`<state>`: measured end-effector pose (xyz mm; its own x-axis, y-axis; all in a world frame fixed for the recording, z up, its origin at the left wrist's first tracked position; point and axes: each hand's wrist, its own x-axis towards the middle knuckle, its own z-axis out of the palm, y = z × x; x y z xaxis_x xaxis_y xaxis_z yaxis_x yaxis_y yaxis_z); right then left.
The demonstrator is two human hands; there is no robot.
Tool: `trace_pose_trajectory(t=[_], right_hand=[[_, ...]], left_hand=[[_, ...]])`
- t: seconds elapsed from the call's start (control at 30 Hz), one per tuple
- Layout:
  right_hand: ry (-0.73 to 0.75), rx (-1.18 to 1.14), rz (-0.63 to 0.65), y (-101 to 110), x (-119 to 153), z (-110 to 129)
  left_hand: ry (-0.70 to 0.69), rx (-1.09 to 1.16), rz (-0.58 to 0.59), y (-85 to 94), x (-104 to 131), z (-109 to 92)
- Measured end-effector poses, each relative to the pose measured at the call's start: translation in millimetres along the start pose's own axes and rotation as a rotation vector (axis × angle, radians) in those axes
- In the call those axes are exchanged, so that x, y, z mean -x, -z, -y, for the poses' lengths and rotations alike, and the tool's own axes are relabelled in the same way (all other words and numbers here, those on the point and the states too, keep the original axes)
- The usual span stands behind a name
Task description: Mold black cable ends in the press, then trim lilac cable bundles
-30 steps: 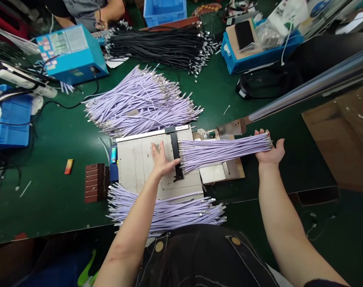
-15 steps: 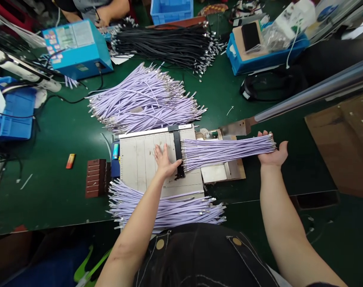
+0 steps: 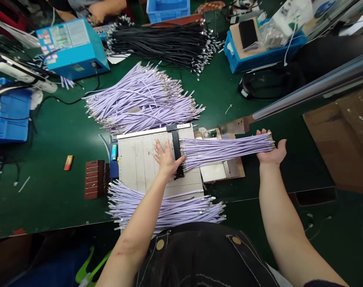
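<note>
A flat row of lilac cables stretches across the right side of a pale ruled board, its left metal ends lined up along a black crossbar. My left hand is open on the board, fingers spread, with its thumb at the crossbar by the cable ends. Palm up, my right hand supports the far right cable ends; its fingers are stretched out beneath them and its thumb stands apart. A loose lilac cable bundle lies at the board's near edge, partly behind my left forearm.
Beyond the board lies a large lilac cable pile, and farther back black cables. A blue machine box stands at back left near another person's hand. A metal bar slants in from the right above cardboard.
My left hand has shifted slightly right along the board, its thumb now reaching onto the cable ends. My right hand stays under the right ends. The whole view has moved slightly.
</note>
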<state>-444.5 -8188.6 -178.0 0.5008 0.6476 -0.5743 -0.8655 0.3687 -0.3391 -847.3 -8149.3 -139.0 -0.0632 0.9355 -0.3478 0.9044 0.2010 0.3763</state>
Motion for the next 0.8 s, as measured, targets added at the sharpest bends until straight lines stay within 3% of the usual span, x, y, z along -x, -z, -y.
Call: trace_pose_trajectory(t=[0.23, 0.8], right_hand=[[-0.011, -0.030, 0.011, 6.0, -5.1, 1.2], [-0.014, -0.033, -0.007, 4.5, -4.4, 0.9]], left_hand=[[-0.027, -0.028, 0.118, 10.1, -0.9, -6.4], [-0.140, -0.009, 0.027, 1.8, -0.5, 11.3]])
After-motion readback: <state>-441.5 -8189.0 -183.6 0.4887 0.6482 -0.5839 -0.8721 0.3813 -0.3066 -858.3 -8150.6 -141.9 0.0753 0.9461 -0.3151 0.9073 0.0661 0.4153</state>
